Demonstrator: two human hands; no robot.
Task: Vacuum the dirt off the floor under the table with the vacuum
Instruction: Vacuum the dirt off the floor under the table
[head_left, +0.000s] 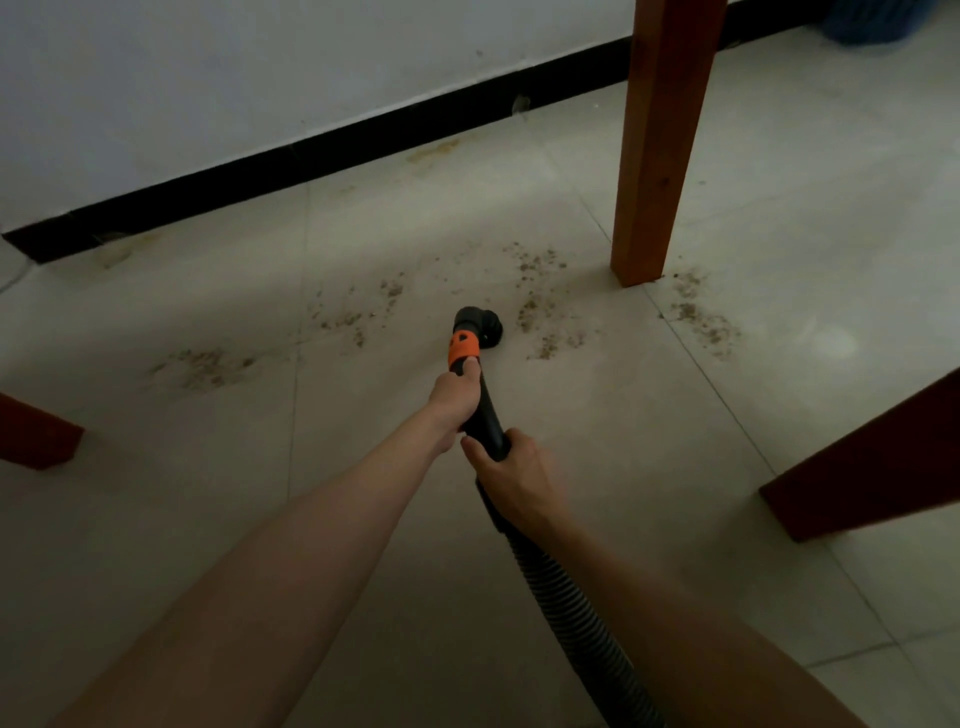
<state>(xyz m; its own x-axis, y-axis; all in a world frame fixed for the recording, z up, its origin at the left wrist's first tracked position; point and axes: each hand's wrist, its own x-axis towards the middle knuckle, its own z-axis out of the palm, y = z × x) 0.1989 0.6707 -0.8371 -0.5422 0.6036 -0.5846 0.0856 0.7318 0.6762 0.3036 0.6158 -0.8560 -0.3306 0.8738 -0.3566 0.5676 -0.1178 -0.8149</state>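
Head view: my left hand (453, 391) curls round the vacuum (480, 400) tube just below its orange collar (462, 349), and my right hand (511, 475) grips the same tube lower down, where the ribbed hose (566, 592) begins. Its round black nozzle (480, 325) sits on the tiled floor (597, 415) among patches of dirt (540, 306), near a wooden table leg (657, 156). More dirt lies left of the nozzle, near the black baseboard (311, 156).
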